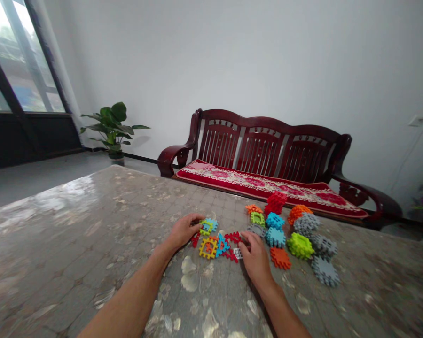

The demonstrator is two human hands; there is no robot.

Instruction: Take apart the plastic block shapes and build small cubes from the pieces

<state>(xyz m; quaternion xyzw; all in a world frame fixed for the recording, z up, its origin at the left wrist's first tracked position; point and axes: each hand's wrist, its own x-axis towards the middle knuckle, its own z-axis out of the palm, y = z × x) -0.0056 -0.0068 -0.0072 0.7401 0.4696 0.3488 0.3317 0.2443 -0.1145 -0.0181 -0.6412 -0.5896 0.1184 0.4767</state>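
My left hand [186, 230] is at the left side of a small group of flat plastic pieces, its fingertips against a green piece [206, 227] and closed on it. A yellow square piece [207, 248] with orange inside lies in front, beside a blue triangular piece [222, 245]. Red pieces [232, 237] spread to the right, near a white grid piece [237, 253]. My right hand [254, 253] rests at the right edge of these, fingers bent over the red and white pieces; what its fingertips hold, if anything, is hidden.
Stacks of toothed pieces stand to the right: blue [275, 237], lime green [300, 245], grey [325, 271], orange [280, 258] and red [275, 203]. Beyond the patterned table [127, 211] are a wooden bench [261, 141] and a potted plant [113, 124].
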